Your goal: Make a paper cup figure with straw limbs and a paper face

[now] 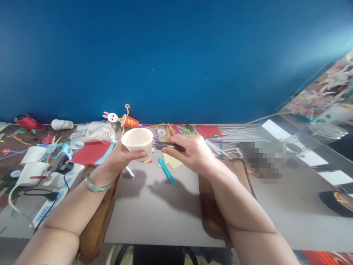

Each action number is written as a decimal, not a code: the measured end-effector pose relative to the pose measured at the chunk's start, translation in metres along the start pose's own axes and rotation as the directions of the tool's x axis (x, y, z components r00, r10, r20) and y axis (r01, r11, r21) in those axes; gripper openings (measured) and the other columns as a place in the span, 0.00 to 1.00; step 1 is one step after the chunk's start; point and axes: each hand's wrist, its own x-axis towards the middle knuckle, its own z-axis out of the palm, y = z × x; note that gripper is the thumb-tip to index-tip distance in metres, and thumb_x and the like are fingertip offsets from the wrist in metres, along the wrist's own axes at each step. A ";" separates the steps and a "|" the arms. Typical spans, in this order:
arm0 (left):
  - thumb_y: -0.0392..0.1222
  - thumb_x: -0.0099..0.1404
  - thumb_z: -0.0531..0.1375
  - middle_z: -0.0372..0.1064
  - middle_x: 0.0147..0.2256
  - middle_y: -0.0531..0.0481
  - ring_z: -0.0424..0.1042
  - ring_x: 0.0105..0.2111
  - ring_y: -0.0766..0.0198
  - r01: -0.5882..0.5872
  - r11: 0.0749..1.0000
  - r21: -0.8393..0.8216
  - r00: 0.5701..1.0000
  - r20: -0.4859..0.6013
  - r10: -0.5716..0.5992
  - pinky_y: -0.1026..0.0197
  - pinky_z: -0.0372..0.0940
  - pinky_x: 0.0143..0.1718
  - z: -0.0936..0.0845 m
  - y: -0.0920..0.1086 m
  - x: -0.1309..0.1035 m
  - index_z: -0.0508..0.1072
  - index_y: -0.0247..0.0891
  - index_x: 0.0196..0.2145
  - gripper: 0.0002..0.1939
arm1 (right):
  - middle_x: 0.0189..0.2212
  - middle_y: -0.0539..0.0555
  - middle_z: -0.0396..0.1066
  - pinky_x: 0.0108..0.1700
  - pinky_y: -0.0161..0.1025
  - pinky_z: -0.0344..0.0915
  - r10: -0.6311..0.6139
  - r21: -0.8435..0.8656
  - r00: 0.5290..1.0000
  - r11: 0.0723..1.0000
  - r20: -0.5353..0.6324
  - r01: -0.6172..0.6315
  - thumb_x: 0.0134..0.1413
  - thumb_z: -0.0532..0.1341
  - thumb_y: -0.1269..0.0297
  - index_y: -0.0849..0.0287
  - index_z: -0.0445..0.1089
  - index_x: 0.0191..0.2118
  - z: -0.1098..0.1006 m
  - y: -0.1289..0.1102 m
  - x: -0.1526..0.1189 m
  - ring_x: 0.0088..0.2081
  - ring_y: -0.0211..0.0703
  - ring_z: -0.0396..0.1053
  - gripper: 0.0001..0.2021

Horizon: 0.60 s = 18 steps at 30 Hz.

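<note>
My left hand (120, 156) holds a white paper cup (138, 141) upright above the grey table (154, 209); a green bangle (96, 184) is on that wrist. My right hand (190, 151) is just right of the cup and grips a thin dark tool (168, 146) whose tip points at the cup's side. I cannot tell what kind of tool it is. Under the hands lie blue straws (166, 170) and a yellow paper piece (172, 161).
A sleeve of stacked paper cups (95, 134), red paper (89, 152), a red cup with a rabbit figure (121, 118) and several coloured straws (176, 129) lie along the back edge. A power strip with cables (52, 198) sits left. A blue wall rises behind.
</note>
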 end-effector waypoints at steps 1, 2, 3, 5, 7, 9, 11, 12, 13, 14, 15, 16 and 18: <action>0.48 0.52 0.74 0.79 0.42 0.41 0.78 0.42 0.50 0.003 1.000 0.005 1.000 0.000 -0.003 0.53 0.76 0.41 0.000 -0.001 0.000 0.77 0.39 0.47 0.26 | 0.19 0.47 0.60 0.30 0.36 0.47 0.000 -0.004 1.000 1.000 -0.003 0.000 0.65 0.58 0.49 0.58 0.68 0.26 0.001 0.000 0.000 0.24 0.35 0.53 0.21; 0.48 0.51 0.75 0.79 0.42 0.41 0.78 0.42 0.50 0.006 1.000 0.007 1.000 -0.004 -0.006 0.53 0.76 0.41 -0.001 -0.001 0.000 0.77 0.39 0.47 0.26 | 0.19 0.47 0.60 0.30 0.37 0.47 0.000 -0.010 1.000 1.000 -0.007 0.000 0.65 0.58 0.49 0.58 0.68 0.26 0.002 0.000 0.000 0.24 0.35 0.53 0.21; 0.48 0.51 0.75 0.78 0.42 0.41 0.78 0.43 0.50 0.011 1.000 0.006 1.000 -0.007 -0.011 0.54 0.76 0.41 -0.001 -0.001 -0.001 0.77 0.38 0.47 0.27 | 0.19 0.47 0.61 0.30 0.37 0.46 0.000 -0.016 1.000 1.000 -0.010 0.000 0.65 0.58 0.49 0.58 0.68 0.26 0.003 0.001 0.000 0.24 0.35 0.53 0.21; 0.47 0.50 0.75 0.78 0.42 0.41 0.78 0.43 0.50 0.029 1.000 -0.008 1.000 -0.010 -0.029 0.54 0.76 0.41 -0.002 -0.002 -0.001 0.77 0.39 0.47 0.27 | 0.20 0.47 0.61 0.30 0.37 0.46 -0.002 -0.025 1.000 1.000 -0.012 0.002 0.66 0.59 0.49 0.58 0.67 0.26 0.004 0.001 0.000 0.24 0.35 0.53 0.21; 0.47 0.49 0.76 0.78 0.42 0.42 0.78 0.43 0.51 0.040 0.999 -0.026 0.999 -0.012 -0.041 0.55 0.76 0.41 -0.002 -0.002 -0.001 0.77 0.39 0.47 0.28 | 0.20 0.47 0.60 0.30 0.37 0.45 -0.003 -0.030 1.000 1.000 -0.015 0.003 0.65 0.59 0.49 0.58 0.67 0.25 0.004 0.000 0.000 0.24 0.35 0.52 0.21; 0.48 0.49 0.76 0.78 0.42 0.41 0.78 0.43 0.50 0.049 0.999 -0.024 0.999 -0.007 -0.049 0.54 0.76 0.41 -0.002 -0.003 -0.001 0.77 0.39 0.47 0.28 | 0.19 0.47 0.60 0.29 0.37 0.45 0.005 -0.033 1.000 0.999 -0.017 -0.005 0.65 0.59 0.48 0.58 0.67 0.25 0.004 -0.001 0.000 0.24 0.35 0.51 0.21; 0.49 0.50 0.75 0.78 0.43 0.41 0.78 0.43 0.50 0.045 0.999 -0.006 0.999 -0.002 -0.045 0.53 0.75 0.42 -0.002 -0.003 -0.001 0.77 0.39 0.47 0.28 | 0.19 0.47 0.60 0.29 0.37 0.45 0.015 -0.029 1.000 0.999 -0.019 -0.016 0.65 0.58 0.48 0.58 0.67 0.25 0.004 -0.002 0.000 0.24 0.35 0.52 0.22; 0.50 0.51 0.75 0.78 0.43 0.41 0.78 0.43 0.50 0.040 0.999 0.003 0.999 0.000 -0.040 0.53 0.75 0.42 -0.002 -0.004 -0.001 0.77 0.40 0.48 0.28 | 0.20 0.47 0.61 0.30 0.37 0.45 0.019 -0.021 1.000 1.000 -0.019 -0.019 0.65 0.59 0.48 0.58 0.67 0.25 0.004 -0.002 0.000 0.24 0.35 0.52 0.21; 0.50 0.52 0.74 0.78 0.44 0.42 0.78 0.44 0.49 0.033 0.999 0.009 0.999 0.001 -0.033 0.53 0.75 0.43 -0.002 -0.004 -0.001 0.76 0.40 0.48 0.27 | 0.20 0.47 0.61 0.30 0.37 0.45 0.021 -0.012 1.000 1.000 -0.019 -0.021 0.65 0.59 0.49 0.58 0.67 0.25 0.004 -0.003 0.000 0.24 0.35 0.52 0.21; 0.50 0.52 0.74 0.78 0.44 0.42 0.78 0.44 0.49 0.026 1.000 0.010 1.000 0.001 -0.026 0.52 0.75 0.43 -0.002 -0.004 -0.001 0.76 0.40 0.48 0.27 | 0.20 0.47 0.61 0.30 0.37 0.45 0.021 -0.001 1.000 1.000 -0.020 -0.021 0.65 0.59 0.49 0.58 0.67 0.25 0.004 -0.003 0.000 0.24 0.35 0.52 0.21; 0.50 0.52 0.74 0.78 0.44 0.42 0.78 0.44 0.49 0.025 1.000 0.006 1.000 0.005 -0.025 0.52 0.75 0.43 -0.002 -0.004 -0.001 0.76 0.40 0.48 0.27 | 0.20 0.47 0.61 0.30 0.37 0.46 0.021 0.007 1.000 1.000 -0.022 -0.021 0.65 0.60 0.50 0.58 0.67 0.25 0.004 -0.002 0.000 0.25 0.35 0.52 0.21; 0.50 0.52 0.74 0.78 0.44 0.42 0.78 0.44 0.50 0.028 1.000 -0.002 1.000 0.007 -0.028 0.53 0.75 0.43 -0.002 -0.004 -0.001 0.76 0.40 0.48 0.27 | 0.20 0.47 0.61 0.30 0.37 0.46 0.022 0.012 0.999 1.000 -0.024 -0.021 0.65 0.60 0.51 0.58 0.67 0.25 0.004 -0.002 0.000 0.25 0.35 0.52 0.20; 0.49 0.51 0.75 0.78 0.43 0.42 0.78 0.44 0.50 0.054 0.998 -0.026 0.999 -0.001 -0.054 0.54 0.75 0.43 -0.001 -0.003 -0.001 0.76 0.39 0.48 0.28 | 0.20 0.46 0.61 0.30 0.36 0.46 0.019 0.014 0.999 1.000 -0.029 -0.019 0.65 0.60 0.51 0.59 0.67 0.25 0.005 -0.001 0.000 0.25 0.34 0.52 0.20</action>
